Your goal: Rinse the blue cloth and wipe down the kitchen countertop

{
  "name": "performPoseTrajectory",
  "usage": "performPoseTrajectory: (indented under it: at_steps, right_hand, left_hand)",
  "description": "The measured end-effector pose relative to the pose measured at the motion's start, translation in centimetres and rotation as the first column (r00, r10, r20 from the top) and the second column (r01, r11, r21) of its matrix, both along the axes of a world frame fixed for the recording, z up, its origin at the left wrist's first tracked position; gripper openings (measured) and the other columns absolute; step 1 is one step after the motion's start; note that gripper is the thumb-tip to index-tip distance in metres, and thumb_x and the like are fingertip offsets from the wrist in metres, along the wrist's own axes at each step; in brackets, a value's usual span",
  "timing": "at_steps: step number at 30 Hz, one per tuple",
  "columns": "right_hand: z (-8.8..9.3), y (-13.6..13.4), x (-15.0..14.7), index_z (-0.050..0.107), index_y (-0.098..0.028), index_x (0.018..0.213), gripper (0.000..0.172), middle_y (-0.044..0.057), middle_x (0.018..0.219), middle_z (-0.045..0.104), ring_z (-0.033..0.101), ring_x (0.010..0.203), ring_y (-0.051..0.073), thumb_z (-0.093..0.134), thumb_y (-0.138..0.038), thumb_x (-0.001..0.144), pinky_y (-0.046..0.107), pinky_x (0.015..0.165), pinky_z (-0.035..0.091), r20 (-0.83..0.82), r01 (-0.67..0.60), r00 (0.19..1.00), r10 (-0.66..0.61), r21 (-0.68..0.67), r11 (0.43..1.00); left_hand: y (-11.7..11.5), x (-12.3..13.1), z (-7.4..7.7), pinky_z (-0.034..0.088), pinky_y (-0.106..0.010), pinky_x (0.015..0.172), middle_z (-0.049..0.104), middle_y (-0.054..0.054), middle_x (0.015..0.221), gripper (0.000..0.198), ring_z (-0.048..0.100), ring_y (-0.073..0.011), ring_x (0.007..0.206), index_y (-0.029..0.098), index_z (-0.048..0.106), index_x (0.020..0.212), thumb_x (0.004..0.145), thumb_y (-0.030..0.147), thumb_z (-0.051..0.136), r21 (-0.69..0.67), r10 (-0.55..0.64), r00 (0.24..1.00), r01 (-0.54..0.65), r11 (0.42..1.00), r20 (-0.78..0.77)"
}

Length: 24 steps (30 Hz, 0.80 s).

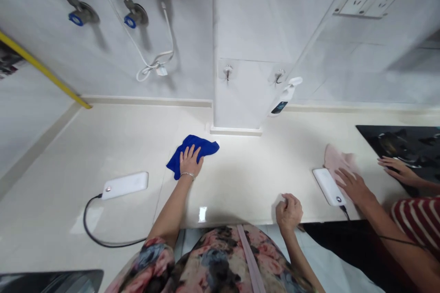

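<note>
Spread flat, my left hand [191, 162] presses on a crumpled blue cloth [206, 146] that lies on the pale countertop [233, 183]; a bracelet circles the wrist. My right hand [289, 211] rests at the counter's front edge with its fingers curled in, and nothing shows in it. Left of the cloth lies a white power bank [125, 185] with a black cable. The wall's projecting column stands just behind the cloth.
At the right, another person's hand [350, 185] is on a pink cloth [337, 158] beside a second white power bank [329, 187]. Their other hand is near a black cooktop [412, 146]. A white bottle [283, 100] hangs on the column. Valves and cables are on the wall.
</note>
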State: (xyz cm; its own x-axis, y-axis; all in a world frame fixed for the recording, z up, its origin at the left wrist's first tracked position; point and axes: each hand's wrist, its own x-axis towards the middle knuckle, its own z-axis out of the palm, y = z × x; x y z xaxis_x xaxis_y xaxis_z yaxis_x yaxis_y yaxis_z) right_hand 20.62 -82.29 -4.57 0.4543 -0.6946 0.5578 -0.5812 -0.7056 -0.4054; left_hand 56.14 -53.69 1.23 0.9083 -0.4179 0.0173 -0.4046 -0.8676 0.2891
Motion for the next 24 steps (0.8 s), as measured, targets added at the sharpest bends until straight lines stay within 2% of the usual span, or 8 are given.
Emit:
performPoseTrajectory:
  at_steps: [3,7,13,19,24]
  right_hand:
    - [-0.1,0.0,-0.1,0.070,-0.019,0.095,0.027,0.012,0.107,0.070,0.063,0.097,0.027,0.048,-0.015,0.080,0.039,0.082,0.046,-0.006,-0.003,1.000,0.003,-0.013,1.000]
    - [-0.1,0.0,-0.2,0.069,-0.020,0.095,0.026,0.012,0.107,0.071,0.064,0.098,0.029,0.048,-0.017,0.080,0.041,0.082,0.047,-0.033,-0.009,0.999,0.009,-0.002,1.000]
    - [-0.4,-0.2,-0.3,0.067,-0.023,0.094,0.023,0.013,0.104,0.072,0.066,0.094,0.033,0.051,-0.020,0.078,0.045,0.079,0.050,-0.059,0.003,0.998,-0.002,0.008,1.000]
    - [-0.5,-0.4,-0.5,0.065,-0.028,0.092,0.023,0.012,0.101,0.072,0.066,0.093,0.037,0.051,-0.024,0.075,0.052,0.078,0.050,-0.110,0.044,0.993,-0.042,0.017,0.999]
    - [0.0,-0.2,-0.1,0.070,-0.038,0.097,0.037,0.011,0.102,0.071,0.065,0.095,0.043,0.053,-0.032,0.064,0.062,0.072,0.049,-0.088,0.091,0.993,-0.081,0.107,0.990]
  left_hand:
    - [-1.0,2.6,0.1,0.014,-0.058,0.128,0.033,-0.005,0.167,0.058,0.022,-0.0310,0.156,0.028,0.048,0.154,0.100,0.047,0.040,-0.019,0.061,0.998,-0.061,0.998,0.014]
    - [-2.2,6.0,0.0,0.013,-0.058,0.128,0.033,-0.003,0.168,0.057,0.021,-0.0305,0.157,0.031,0.048,0.153,0.099,0.049,0.041,-0.020,0.062,0.998,-0.062,0.998,-0.007]
    - [-4.0,10.8,0.0,0.013,-0.059,0.127,0.034,-0.002,0.167,0.055,0.023,-0.0303,0.156,0.033,0.050,0.151,0.099,0.049,0.042,-0.041,0.000,1.000,-0.001,0.999,-0.010]
    - [-6.6,16.2,-0.2,0.011,-0.056,0.129,0.037,0.001,0.165,0.052,0.023,-0.0277,0.156,0.037,0.053,0.149,0.097,0.040,0.045,-0.036,-0.127,0.991,0.126,0.991,-0.034]
    - [-8.3,19.9,-0.3,0.011,-0.055,0.129,0.038,0.002,0.165,0.052,0.023,-0.0277,0.156,0.036,0.054,0.148,0.097,0.039,0.045,-0.058,-0.164,0.986,0.162,0.985,-0.031]
